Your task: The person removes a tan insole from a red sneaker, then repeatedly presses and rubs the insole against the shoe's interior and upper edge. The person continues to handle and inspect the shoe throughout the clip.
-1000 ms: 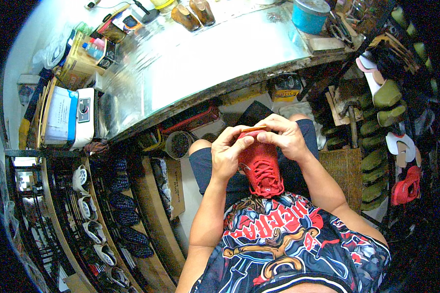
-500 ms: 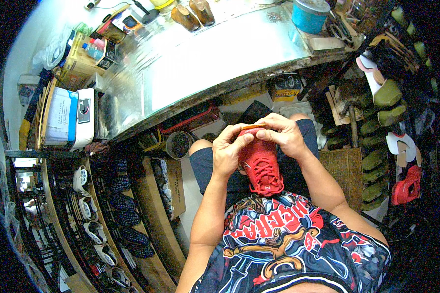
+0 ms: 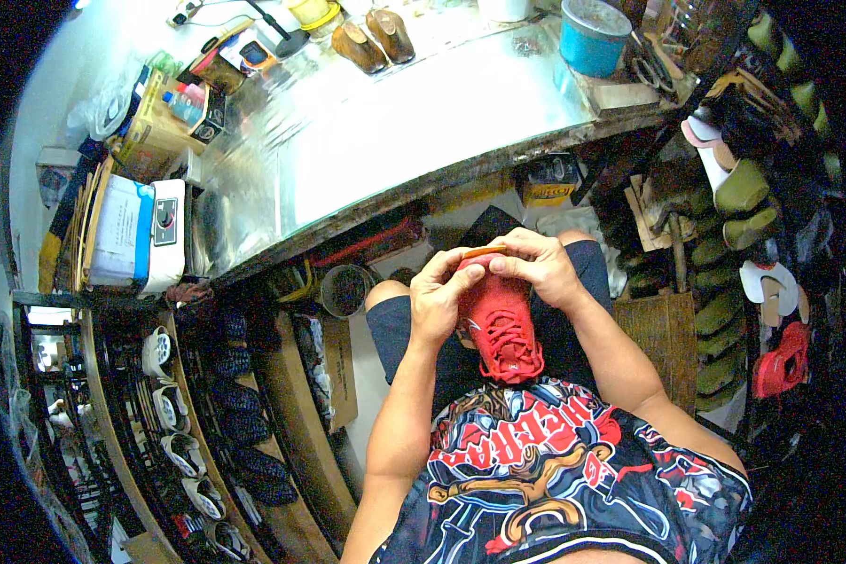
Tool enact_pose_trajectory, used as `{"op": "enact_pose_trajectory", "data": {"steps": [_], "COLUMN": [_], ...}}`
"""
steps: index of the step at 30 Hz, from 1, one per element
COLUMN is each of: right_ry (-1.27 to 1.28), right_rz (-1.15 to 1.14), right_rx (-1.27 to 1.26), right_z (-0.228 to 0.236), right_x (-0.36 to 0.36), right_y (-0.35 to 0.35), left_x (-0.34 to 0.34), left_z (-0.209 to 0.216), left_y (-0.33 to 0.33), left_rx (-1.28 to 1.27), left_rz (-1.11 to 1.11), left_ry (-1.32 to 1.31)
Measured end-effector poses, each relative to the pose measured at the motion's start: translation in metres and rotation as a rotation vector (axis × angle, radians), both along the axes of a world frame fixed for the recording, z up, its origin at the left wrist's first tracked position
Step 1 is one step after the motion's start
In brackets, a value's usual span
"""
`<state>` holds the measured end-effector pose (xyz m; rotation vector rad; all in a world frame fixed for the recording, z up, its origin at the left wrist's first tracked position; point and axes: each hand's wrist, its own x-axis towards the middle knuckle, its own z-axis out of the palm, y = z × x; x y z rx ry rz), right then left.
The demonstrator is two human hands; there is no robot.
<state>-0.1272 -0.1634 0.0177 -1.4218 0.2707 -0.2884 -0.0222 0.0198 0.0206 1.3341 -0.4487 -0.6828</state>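
A red lace-up sneaker (image 3: 503,324) rests between my thighs, its toe pointing away from me and its heel end against my shirt. My left hand (image 3: 440,293) grips the toe from the left, with the thumb pressed on the upper. From the right, my right hand (image 3: 538,268) holds the same toe, thumb also on top. The two thumbs nearly meet. An orange-brown strip (image 3: 484,251) shows along the toe's front edge, under the fingertips of both hands. The sneaker's underside is hidden.
A glass-topped workbench (image 3: 395,122) spans the far side, bearing brown shoe lasts (image 3: 359,49) and a blue tub (image 3: 594,42). At left stand racks of shoes (image 3: 171,406). On the right are a hammer (image 3: 674,240), green shoe lasts (image 3: 721,329) and another red shoe (image 3: 782,360).
My hands and the sneaker keep nearly the same place and grip. The view has shifted slightly, and the orange-brown strip appears a little lower between the fingers.
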Motion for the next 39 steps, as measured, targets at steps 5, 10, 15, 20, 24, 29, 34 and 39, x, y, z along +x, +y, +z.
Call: {"op": "enact_pose_trajectory", "data": {"steps": [5, 10, 15, 20, 24, 29, 34, 39], "right_ry": [0.032, 0.013, -0.004, -0.062, -0.054, 0.001, 0.089, 0.103], "right_rz": [-0.003, -0.018, 0.007, 0.025, 0.034, 0.009, 0.026, 0.085], "right_rx": [-0.072, -0.058, -0.045, -0.053, -0.004, -0.167, -0.505, -0.664], "right_z": [-0.001, -0.002, -0.001, 0.002, 0.004, 0.006, 0.022, 0.041], "right_x": [0.001, 0.000, -0.002, -0.004, -0.005, -0.006, -0.031, -0.064], "right_y": [-0.001, -0.002, -0.003, 0.000, -0.002, 0.001, 0.029, 0.050], "left_x": [-0.004, -0.014, -0.015, -0.016, -0.019, -0.019, 0.006, 0.020], "left_z": [-0.001, -0.002, -0.003, -0.001, 0.002, -0.001, -0.012, -0.028], "left_y": [-0.004, -0.004, 0.001, 0.007, 0.006, 0.005, 0.020, 0.046], "left_rx": [-0.045, -0.030, -0.046, -0.079, -0.050, 0.128, 0.277, 0.254], "left_rz": [0.009, 0.044, 0.042, 0.036, 0.037, 0.039, 0.423, 0.726], "left_ry": [0.102, 0.065, 0.131, 0.135, 0.080, 0.076, -0.165, -0.249]}}
